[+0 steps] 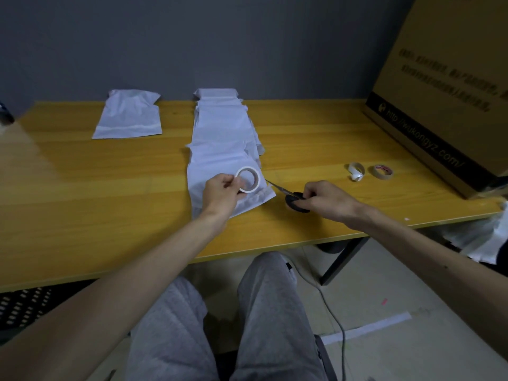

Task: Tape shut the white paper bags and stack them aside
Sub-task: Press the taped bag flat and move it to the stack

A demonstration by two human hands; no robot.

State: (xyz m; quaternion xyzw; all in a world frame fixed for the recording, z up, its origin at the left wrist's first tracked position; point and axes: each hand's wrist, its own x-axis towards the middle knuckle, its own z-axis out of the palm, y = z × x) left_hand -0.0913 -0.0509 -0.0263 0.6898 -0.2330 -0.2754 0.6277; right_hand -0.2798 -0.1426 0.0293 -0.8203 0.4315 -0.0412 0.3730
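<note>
A row of overlapping white paper bags runs from the wall toward me down the middle of the yellow table. My left hand holds a white tape roll just above the nearest bag. My right hand grips black-handled scissors, blades pointing left toward the roll and the bag's right edge. One more white bag lies apart at the back left.
Two other tape rolls, a white one and a beige one, lie at the right. A big cardboard box fills the table's right end. White paper hangs off the right edge. My knees are under the front edge.
</note>
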